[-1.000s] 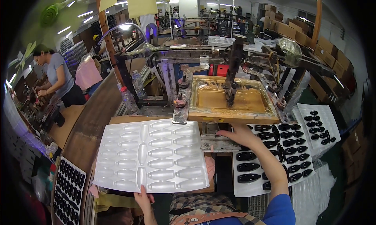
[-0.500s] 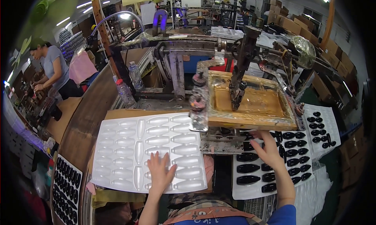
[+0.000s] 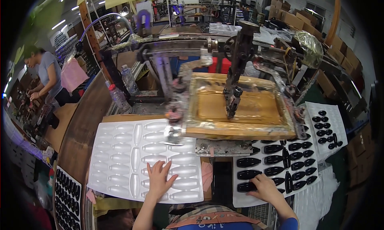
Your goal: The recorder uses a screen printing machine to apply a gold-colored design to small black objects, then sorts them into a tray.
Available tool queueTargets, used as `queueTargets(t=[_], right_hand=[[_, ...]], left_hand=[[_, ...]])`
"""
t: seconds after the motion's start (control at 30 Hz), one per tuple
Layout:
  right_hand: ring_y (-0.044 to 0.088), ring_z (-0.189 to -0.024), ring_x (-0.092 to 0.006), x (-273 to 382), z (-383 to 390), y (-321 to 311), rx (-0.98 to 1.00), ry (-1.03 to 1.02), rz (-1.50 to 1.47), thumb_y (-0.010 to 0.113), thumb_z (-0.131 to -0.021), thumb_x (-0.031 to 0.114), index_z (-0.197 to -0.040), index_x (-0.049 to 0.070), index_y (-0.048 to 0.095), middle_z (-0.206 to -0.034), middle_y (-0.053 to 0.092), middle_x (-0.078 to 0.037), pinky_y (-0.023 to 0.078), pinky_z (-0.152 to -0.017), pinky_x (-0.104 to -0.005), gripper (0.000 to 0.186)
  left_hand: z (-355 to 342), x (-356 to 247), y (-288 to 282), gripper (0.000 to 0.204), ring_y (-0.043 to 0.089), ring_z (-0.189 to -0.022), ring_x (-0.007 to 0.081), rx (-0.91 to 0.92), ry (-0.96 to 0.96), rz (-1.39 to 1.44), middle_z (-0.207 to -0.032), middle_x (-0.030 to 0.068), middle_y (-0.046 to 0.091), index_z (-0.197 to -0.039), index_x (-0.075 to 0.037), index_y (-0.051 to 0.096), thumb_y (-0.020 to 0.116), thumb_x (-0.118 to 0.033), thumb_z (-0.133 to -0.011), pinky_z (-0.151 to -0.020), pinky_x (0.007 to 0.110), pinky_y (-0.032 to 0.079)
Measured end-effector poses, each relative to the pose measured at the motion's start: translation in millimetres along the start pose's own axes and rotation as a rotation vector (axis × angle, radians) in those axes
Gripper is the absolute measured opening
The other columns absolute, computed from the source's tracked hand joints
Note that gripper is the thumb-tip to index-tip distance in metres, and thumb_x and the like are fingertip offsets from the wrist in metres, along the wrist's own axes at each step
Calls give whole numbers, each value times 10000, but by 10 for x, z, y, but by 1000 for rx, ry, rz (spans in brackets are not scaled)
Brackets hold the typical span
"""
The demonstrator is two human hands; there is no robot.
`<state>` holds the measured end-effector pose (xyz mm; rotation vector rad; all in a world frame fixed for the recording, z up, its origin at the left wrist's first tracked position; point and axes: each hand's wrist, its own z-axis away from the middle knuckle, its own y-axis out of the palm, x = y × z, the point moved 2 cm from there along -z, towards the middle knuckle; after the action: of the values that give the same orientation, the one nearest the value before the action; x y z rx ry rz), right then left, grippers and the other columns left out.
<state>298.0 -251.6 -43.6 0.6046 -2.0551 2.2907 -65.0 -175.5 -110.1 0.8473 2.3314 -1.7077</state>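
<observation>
My left hand (image 3: pixel 160 180) rests palm down, fingers spread, on a white moulded plastic tray (image 3: pixel 113 185) with rows of empty bottle-shaped hollows. My right hand (image 3: pixel 265 189) is at the near left corner of a second white tray (image 3: pixel 240 200), which holds rows of glossy black bottle-shaped pieces. Its thumb and fingers close around the right end of one black bottle-shaped piece (image 3: pixel 245 187), still lying in its hollow. Beyond both hands hangs a printing screen in a wooden frame (image 3: pixel 236 130), its amber mesh smeared and a dark clamp arm (image 3: pixel 236 74) over it.
A metal bed (image 3: pixel 224 147) sits beneath the frame. Two clear bottles (image 3: pixel 119 100) stand at the back left. Another tray of black pieces (image 3: pixel 69 198) lies at the lower left, and one (image 3: pixel 326 124) at the right. A co-worker (image 3: pixel 48 76) works at the far left.
My right hand has come from beside the screen frame back to the near tray corner and closed on a piece. The frame has swung left and nearer. My left hand stays on the white tray.
</observation>
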Motion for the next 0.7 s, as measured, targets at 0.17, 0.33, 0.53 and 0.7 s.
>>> queueTargets(t=[0.17, 0.33, 0.53, 0.7], right_hand=[[519, -636, -208, -119, 7, -199, -67, 170, -280, 715, -618, 246, -952, 55, 561, -788, 509, -82, 439, -572, -300, 414], [452, -548, -61, -401, 117, -669, -455, 385, -492, 708, -600, 83, -1066, 47, 489, -869, 546, -46, 372, -503, -189, 517], [457, -956, -142, -269, -300, -950, -458, 43, -586, 711, -571, 170, -1104, 62, 477, -1186, 415, -77, 396, -676, -228, 592], [488, -909, -158, -275, -625, -929, -466, -9, -420, 718, -619, 175, -1134, 10, 457, -1170, 441, -113, 412, -678, -241, 601]], left_hand=[[-101, -20, -358, 406, 405, -1055, 300, 84, 23, -18, -1084, 120, 454, -1076, -85, 516, 617, -247, -718, -970, 544, 132], [-993, -387, -887, 330, 431, -1041, 344, -151, 201, 214, -984, 141, 547, -1056, -58, 524, 571, -120, -735, -932, 404, 306], [-1704, -454, -126, 196, 561, -856, 237, -186, 427, 246, -923, 100, 598, -958, -20, 581, 517, -55, -777, -779, 301, 415], [-1859, -165, 286, 200, 554, -836, 197, -64, 339, 699, -903, 76, 597, -975, -16, 573, 495, -76, -801, -753, 281, 419]])
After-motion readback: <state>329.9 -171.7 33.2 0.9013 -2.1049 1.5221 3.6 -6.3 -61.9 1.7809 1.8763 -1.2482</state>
